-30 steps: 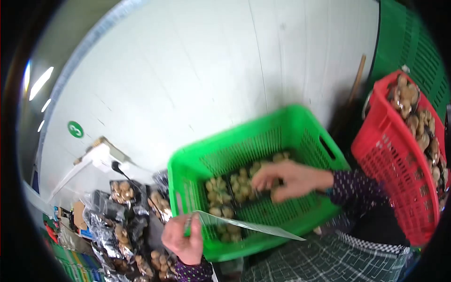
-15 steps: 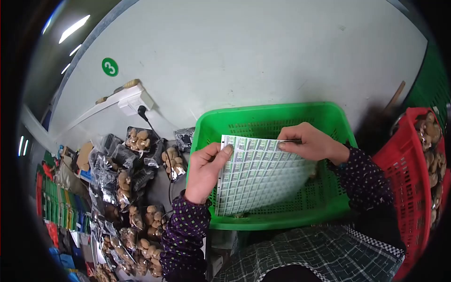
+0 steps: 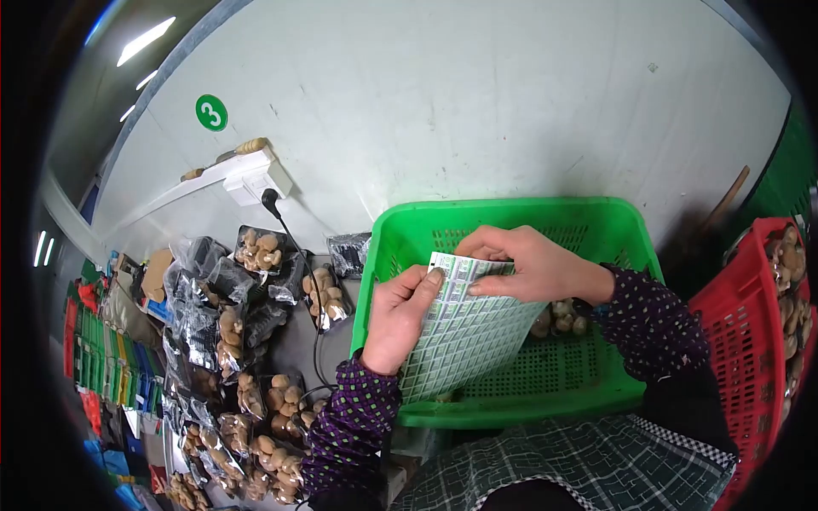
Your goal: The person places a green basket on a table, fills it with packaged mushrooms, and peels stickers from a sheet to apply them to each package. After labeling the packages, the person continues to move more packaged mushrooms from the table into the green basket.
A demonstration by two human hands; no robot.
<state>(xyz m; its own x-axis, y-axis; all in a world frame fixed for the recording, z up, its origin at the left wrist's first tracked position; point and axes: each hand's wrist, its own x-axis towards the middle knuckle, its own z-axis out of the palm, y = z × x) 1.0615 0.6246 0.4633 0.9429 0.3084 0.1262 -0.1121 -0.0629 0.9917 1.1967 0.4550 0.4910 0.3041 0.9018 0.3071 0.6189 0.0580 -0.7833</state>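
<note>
A white wall (image 3: pixel 511 102) stands behind everything. In front of it sits a green crate (image 3: pixel 528 412), slatted and open at the top, with a red basket (image 3: pixel 737 332) beside it on the right, tilted in the view and filled with wrapped mushrooms (image 3: pixel 786 260). To the left of the crate, a grey surface (image 3: pixel 294 341) carries many film-wrapped packs (image 3: pixel 325 294) of brown mushrooms on black trays, crowded together toward the lower left.

The sheet (image 3: pixel 464 341), printed with rows of small green-and-white labels, is held above the crate, slightly bowed, its lower end sloping toward the near rim. The left hand (image 3: pixel 396 324) is clamped on its upper left edge, thumb on the printed face. The right hand (image 3: pixel 532 268) is at the top edge, fingers curled and thumb over the printed face; the fingertips are partly hidden, so I cannot tell whether they pinch it. Below that wrist, more mushrooms (image 3: pixel 567 319) show inside the crate.

On the wall at the left are a white socket (image 3: pixel 256 183) and a round green "3" sign (image 3: pixel 211 112). A black plug (image 3: pixel 270 201) sits at the socket, its thin cord (image 3: pixel 319 341) running down across the surface.
</note>
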